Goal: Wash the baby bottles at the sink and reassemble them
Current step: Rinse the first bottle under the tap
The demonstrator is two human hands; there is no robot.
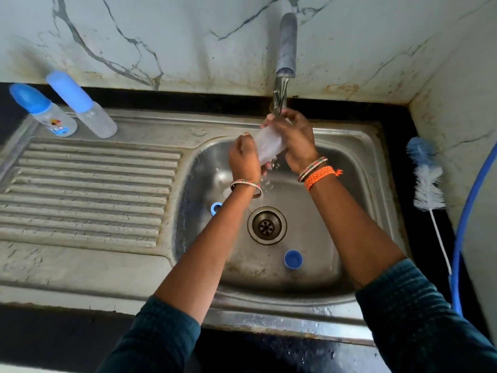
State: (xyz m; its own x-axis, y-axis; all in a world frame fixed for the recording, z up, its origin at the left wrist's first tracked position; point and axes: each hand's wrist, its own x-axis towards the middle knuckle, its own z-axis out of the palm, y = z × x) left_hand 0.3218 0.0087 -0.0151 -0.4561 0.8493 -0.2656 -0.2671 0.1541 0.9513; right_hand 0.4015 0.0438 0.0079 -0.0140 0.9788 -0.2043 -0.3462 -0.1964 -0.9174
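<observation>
bottle (269, 145) under tap (285, 47); left hand (243, 160) base | right hand (294, 140) top

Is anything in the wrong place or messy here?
Two loose blue parts lie in the sink basin: a ring left of the drain and a cap nearer the front. They belong to a bottle taken apart for washing. The wall behind looks stained.

Both hands hold a clear bottle (269, 145) under the running tap (285, 49): left grip (244, 157) at its lower end, right grip (294, 137) at its upper. Below them, a blue cap (293, 259) and blue ring (216, 208) lie in the sink (357, 168).
</observation>
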